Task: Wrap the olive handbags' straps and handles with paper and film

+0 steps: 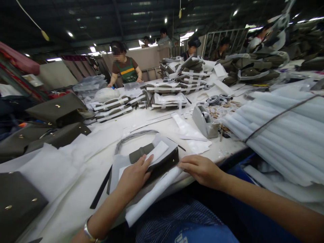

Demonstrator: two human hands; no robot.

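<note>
A dark grey-green handbag [165, 163] lies on the table in front of me, with white wrapping sheet and a grey strap piece [141, 153] on top. My left hand [134, 177] rests on the bag and its white paper, thumb and fingers apart. A white foam roll [154, 195] lies slantwise along the near edge of the bag. Its right end is pinched in the fingers of my right hand [198, 168], by the bag's corner. Behind the bag curves a wrapped handle [135, 135]. A dark strap [101, 187] sticks out at the left.
More dark bags [55, 109] lie at the left. Wrapped bags [167, 87] are piled at the back. A grey tape dispenser [205, 121] stands right of centre, near a tied bundle of white foam rolls [280, 125]. Across the table a co-worker [126, 67] stands.
</note>
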